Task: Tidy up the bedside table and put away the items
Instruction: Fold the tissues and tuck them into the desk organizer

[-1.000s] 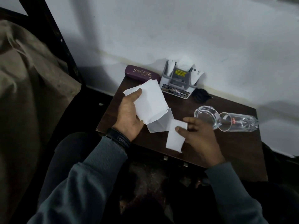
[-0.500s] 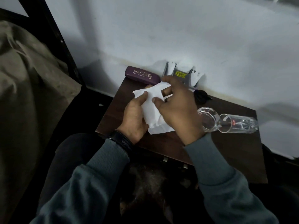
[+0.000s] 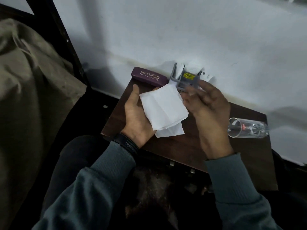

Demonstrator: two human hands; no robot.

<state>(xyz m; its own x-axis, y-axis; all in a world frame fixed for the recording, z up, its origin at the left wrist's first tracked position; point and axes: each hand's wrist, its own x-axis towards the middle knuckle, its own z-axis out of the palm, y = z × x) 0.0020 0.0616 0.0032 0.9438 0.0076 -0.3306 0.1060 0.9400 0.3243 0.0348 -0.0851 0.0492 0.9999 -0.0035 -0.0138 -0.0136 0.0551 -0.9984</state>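
The dark wooden tabletop [image 3: 182, 146] fills the middle of the frame, set against the pale wall, with a bed [image 3: 33, 97] at the left edge. A second ago a small folded napkin lay loose on it near the lower middle. Now that patch is bare, so one stray piece is cleared.

The left hand [image 3: 136, 117], left of centre, grasps the paper napkins [image 3: 163, 110] with the thumb over their left edge, as it did before. The right hand [image 3: 207, 107], which picked up the loose napkin and pressed it onto the stack half a second ago, has drawn off to the right of the stack and is raised just in front of the holder. Its fingers are blurred, so we cannot tell whether they are released or pinching the stack's right edge.

The stack now looks thicker, with one sheet hanging out at its lower edge. We judge the gathering done and the next step to be slipping the napkins into the grey napkin holder [image 3: 186, 78] at upper centre, which already has white paper in it.

The glass [image 3: 247, 128] lies on its side at the right and the maroon spectacle case [image 3: 149, 77] sits by the wall. Both have yet to be tidied.
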